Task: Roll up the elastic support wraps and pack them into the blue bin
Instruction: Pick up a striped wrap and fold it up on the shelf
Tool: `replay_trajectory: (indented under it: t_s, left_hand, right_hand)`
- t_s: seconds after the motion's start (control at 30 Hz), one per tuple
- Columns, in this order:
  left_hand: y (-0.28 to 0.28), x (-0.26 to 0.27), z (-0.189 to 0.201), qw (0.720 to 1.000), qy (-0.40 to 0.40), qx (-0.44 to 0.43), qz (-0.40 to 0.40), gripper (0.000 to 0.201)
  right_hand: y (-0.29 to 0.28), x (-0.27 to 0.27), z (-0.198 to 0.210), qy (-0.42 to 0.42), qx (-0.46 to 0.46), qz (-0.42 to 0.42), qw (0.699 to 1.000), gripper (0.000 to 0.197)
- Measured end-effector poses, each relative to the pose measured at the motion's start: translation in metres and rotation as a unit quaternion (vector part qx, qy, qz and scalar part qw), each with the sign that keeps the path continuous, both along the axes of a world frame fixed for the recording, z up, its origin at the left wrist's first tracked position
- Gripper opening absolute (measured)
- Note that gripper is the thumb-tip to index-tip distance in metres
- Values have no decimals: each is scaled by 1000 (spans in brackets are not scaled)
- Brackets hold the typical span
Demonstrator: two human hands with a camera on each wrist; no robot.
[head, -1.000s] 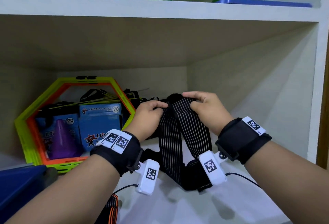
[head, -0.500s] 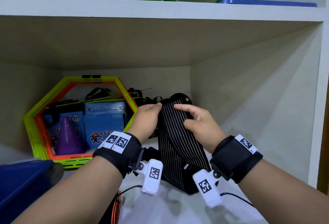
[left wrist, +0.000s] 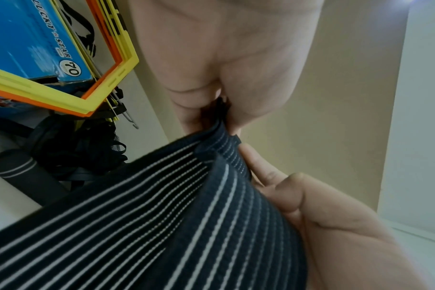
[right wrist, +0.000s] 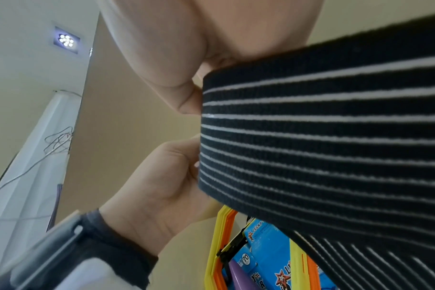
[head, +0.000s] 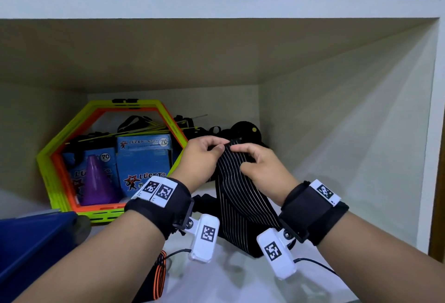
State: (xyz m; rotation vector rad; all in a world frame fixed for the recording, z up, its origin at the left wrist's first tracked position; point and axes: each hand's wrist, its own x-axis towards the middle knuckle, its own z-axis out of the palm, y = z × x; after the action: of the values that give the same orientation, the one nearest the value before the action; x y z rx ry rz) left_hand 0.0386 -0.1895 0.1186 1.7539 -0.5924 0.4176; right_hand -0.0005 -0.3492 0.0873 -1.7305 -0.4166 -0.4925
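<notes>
White shelf boards (head: 313, 283) frame a cubby where both hands work. At the lower left corner sits the blue bin (head: 29, 249). Behind it, hexagon frames (head: 60, 155) lean around blue boxes (head: 144, 163) and a purple cone (head: 97, 182). A striped wrap (head: 240, 204) rises from the shelf floor; the left hand (head: 202, 158) and right hand (head: 260, 170) both pinch its top edge with curled fingers.

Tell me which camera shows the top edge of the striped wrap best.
The left wrist view: the striped wrap ends in an edge pinched by the left hand, with the right hand beside it. The head view shows that edge small between both hands. The right wrist view shows mostly the stripes.
</notes>
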Motion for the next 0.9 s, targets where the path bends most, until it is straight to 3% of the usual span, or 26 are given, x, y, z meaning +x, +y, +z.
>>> replay_trajectory:
  t_s: [0.17, 0.3, 0.53, 0.7, 0.9]
  left_hand:
    - [-3, 2, 1, 1000, -26, 1, 8, 20]
    - [-4, 5, 5, 999, -51, -9, 5, 23]
    - [-5, 7, 8, 995, -94, -6, 29, 22]
    - [-5, 6, 9, 992, -118, 5, 42, 18]
    - [-12, 0, 9, 998, -50, -34, -10, 19]
  right_hand:
    - [1, 1, -2, -90, -37, -105, 990, 27]
    - [-1, 4, -2, -109, -33, -151, 982, 17]
    - [-5, 8, 5, -90, -1, -133, 987, 11]
    - [-9, 5, 4, -74, -35, -57, 995, 29]
    - [-3, 15, -7, -61, 24, -77, 995, 33]
